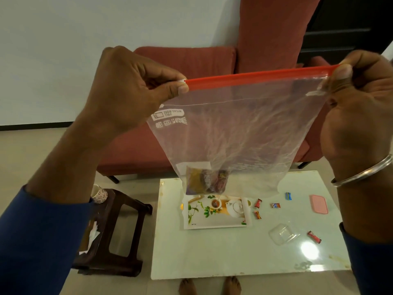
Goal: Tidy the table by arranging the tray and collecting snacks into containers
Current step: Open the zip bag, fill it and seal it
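I hold a clear zip bag (244, 133) with an orange zip strip up in front of me. My left hand (131, 88) pinches the strip's left end and my right hand (357, 99) pinches its right end. A few snack packets (207, 180) lie in the bag's bottom left corner. Far below, on the white table (212, 252), stands a floral tray (217, 211) printed with a cup and teapot. Several wrapped candies lie to its right: two red ones (258, 203), a brown one (275, 205), a blue one (288, 196) and a red one (313, 236). A clear plastic container (284, 234) sits among them.
A pink flat case (318, 204) lies at the table's right. Left of the table is a dark stool (119, 235) with a patterned cup (98, 193) and paper scraps on it. A red sofa (191, 103) stands behind the table. Bare feet (210, 286) show at the near edge.
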